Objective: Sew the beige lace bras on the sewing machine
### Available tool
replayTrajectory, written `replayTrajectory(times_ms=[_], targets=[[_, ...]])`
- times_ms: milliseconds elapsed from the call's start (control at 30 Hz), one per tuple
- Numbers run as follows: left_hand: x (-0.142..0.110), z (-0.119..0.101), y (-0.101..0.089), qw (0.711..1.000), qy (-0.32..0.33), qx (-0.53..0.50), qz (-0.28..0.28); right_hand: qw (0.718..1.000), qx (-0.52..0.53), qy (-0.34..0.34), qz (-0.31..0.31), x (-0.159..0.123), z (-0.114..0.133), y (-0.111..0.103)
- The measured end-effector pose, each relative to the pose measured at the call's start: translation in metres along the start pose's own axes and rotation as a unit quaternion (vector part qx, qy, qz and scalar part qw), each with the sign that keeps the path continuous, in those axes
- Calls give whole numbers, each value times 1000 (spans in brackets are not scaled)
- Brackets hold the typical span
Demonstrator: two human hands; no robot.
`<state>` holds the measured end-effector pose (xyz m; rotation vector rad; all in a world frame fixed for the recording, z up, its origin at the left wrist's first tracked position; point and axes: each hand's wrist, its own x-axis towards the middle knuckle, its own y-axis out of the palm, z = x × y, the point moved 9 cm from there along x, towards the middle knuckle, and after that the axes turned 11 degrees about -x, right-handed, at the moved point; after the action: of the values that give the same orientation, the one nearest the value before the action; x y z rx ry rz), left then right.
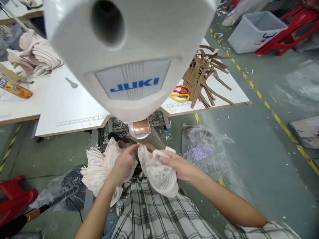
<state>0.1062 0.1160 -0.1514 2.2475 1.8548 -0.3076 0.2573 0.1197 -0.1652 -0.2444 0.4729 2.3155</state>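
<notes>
A white lace piece [163, 176], shaped like a bra cup, hangs in front of my checked shirt. My right hand [178, 164] is closed on its upper right side, thumb and fingers pinching the fabric. At the upper left tip of the lace, the fingers of my left hand [127, 161] come together on its edge; slight blur softens them. Beside and under my left forearm lies a bunch of cream lace pieces [104, 166]. Just beyond my hands is the sewing machine's small end with a brown pad [141, 127]. The white machine head [132, 76] looms above and hides part of the table.
Brown strips [199, 78] and red-and-yellow scissors [180, 94] lie on the right tabletop. Folded beige fabric [40, 54] and an orange drink bottle [15, 88] are at left. Plastic bags [204, 149] and a clear bin [256, 31] stand on the floor; a red stool [15, 196] is at lower left.
</notes>
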Motion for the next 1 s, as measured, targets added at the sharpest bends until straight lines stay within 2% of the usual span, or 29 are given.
replayTrajectory(times_ms=[33,100,133,167,233,333,433,500,533,600,667,700,733,767,800,833,867,900,933,1000], targets=[[-2,17,13,996,31,69,43,997,63,15,-52,0,-8,-8],[-7,60,47,967,74,202,138,986,117,28,-113,-4,-18,-18],[-5,81,57,947,77,276,145,985,113,31,-126,-7,-20,-22],[1,98,60,930,74,342,114,985,99,30,-137,-12,-20,-28],[15,115,58,908,64,411,59,986,55,23,-159,-25,-16,-46],[35,106,38,905,72,420,-6,967,-66,-19,-246,-46,-3,-98],[42,83,20,880,112,451,-95,901,-238,-56,-359,-53,-2,-156],[42,82,27,864,117,477,-113,849,-356,-31,-388,-41,-22,-183],[41,87,34,862,110,484,-105,830,-408,-1,-380,-29,-38,-191],[32,99,49,869,87,482,-70,808,-476,57,-343,-6,-76,-198],[9,103,49,878,85,468,-46,797,-503,79,-325,10,-104,-195],[-9,101,39,881,88,462,-46,791,-510,77,-328,14,-113,-190],[-30,96,21,887,86,449,-64,785,-519,71,-330,17,-119,-182],[-54,91,-8,884,73,446,-119,780,-529,61,-328,19,-122,-171],[-82,85,-48,861,35,460,-216,779,-539,47,-317,23,-124,-156],[-114,82,-90,812,-33,489,-318,780,-549,31,-298,27,-124,-140],[-142,87,-124,766,-123,510,-371,783,-559,13,-273,33,-124,-122],[-162,100,-148,749,-211,516,-358,784,-569,-2,-247,39,-122,-105],[-174,116,-161,762,-270,501,-310,783,-579,-13,-225,45,-119,-90],[-189,127,-172,769,-272,499,-292,777,-597,-21,-198,56,-111,-73]])
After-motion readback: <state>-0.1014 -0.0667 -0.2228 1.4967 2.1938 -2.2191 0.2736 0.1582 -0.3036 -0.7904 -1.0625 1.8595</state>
